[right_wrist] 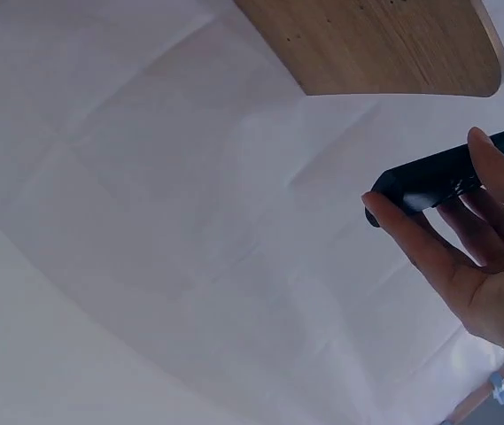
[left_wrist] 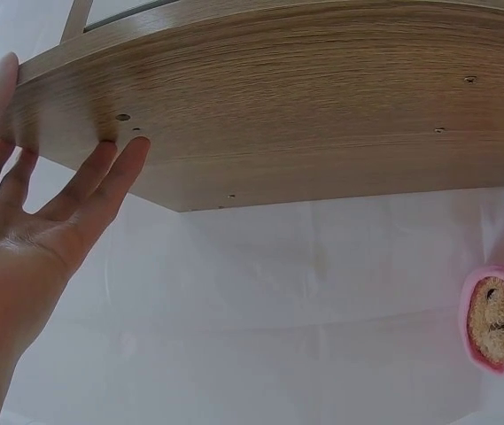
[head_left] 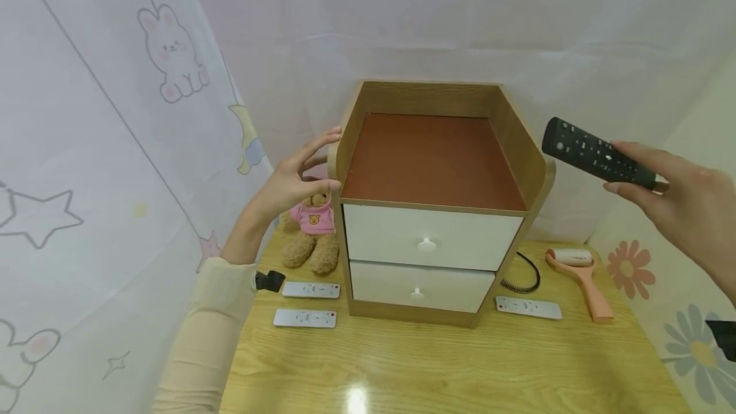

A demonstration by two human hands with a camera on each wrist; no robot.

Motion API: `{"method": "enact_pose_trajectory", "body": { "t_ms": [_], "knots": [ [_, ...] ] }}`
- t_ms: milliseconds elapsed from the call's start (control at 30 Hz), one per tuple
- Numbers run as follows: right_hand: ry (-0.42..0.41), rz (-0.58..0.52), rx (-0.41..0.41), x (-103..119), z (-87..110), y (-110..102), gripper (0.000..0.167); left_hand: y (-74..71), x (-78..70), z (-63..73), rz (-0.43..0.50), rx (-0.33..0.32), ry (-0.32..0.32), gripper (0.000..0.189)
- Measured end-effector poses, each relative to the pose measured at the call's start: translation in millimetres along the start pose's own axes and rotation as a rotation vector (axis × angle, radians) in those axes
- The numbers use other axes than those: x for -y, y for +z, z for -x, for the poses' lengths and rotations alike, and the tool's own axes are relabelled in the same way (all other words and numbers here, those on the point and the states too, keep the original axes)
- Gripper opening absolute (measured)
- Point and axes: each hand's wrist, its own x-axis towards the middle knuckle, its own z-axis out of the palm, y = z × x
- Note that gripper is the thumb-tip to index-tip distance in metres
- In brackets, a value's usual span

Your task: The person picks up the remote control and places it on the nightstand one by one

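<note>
A small wooden cabinet (head_left: 434,158) with two white drawers and an open brown top stands on the table. My left hand (head_left: 296,177) is at its left side, fingers spread; in the left wrist view the fingertips (left_wrist: 132,155) rest on the wood side panel (left_wrist: 305,106), and the thumb is by its edge. My right hand (head_left: 684,197) holds a black remote control (head_left: 598,152) in the air, right of the cabinet. The right wrist view shows the remote (right_wrist: 429,181) gripped between thumb and fingers, buttons partly hidden.
A teddy bear (head_left: 316,222) in pink sits left of the cabinet. White remotes (head_left: 305,318) lie on both sides on the wooden table (head_left: 299,375). An orange lint roller (head_left: 589,286) and a black coiled cord (head_left: 531,280) are at the right.
</note>
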Motion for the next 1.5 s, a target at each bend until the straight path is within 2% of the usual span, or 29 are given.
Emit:
{"method": "enact_pose_trajectory", "body": {
  "t_ms": [200, 333, 433, 667, 900, 1033, 1200, 1367, 1500],
  "knots": [
    [-0.087, -0.039, 0.050, 19, -34.1, -7, 0.064, -1.1, -0.6, 1.1, -0.011, -0.008, -0.009, 0.073],
    [-0.126, -0.026, 0.112, 31, -50.1, -7, 0.063, -1.1, -1.0, 1.6, -0.007, -0.010, -0.008, 0.072],
    [-0.139, -0.011, 0.147, 38, -59.7, -6, 0.063, -0.9, -0.7, 0.9, 0.001, -0.009, -0.007, 0.072],
    [-0.194, -0.027, 0.174, 50, -81.3, -2, 0.060, 0.0, 0.5, -1.3, 0.004, -0.007, -0.006, 0.071],
    [-0.225, -0.032, 0.278, 63, -102.5, 3, 0.057, 0.5, 0.0, -1.1, 0.018, -0.007, 0.005, 0.070],
    [-0.219, -0.047, 0.338, 70, -114.9, 9, 0.055, 0.6, -0.4, -0.7, 0.014, -0.007, 0.010, 0.071],
    [-0.184, -0.016, 0.452, 78, -129.5, 19, 0.055, 1.4, -1.5, -0.7, -0.002, -0.006, -0.004, 0.072],
    [-0.205, -0.018, 0.496, 83, -141.5, 27, 0.053, 2.0, -2.6, -2.3, -0.006, -0.006, 0.000, 0.072],
    [-0.183, -0.024, 0.561, 86, -152.7, 34, 0.054, 2.9, -2.4, -3.3, -0.004, -0.006, 0.009, 0.071]
  ]
}}
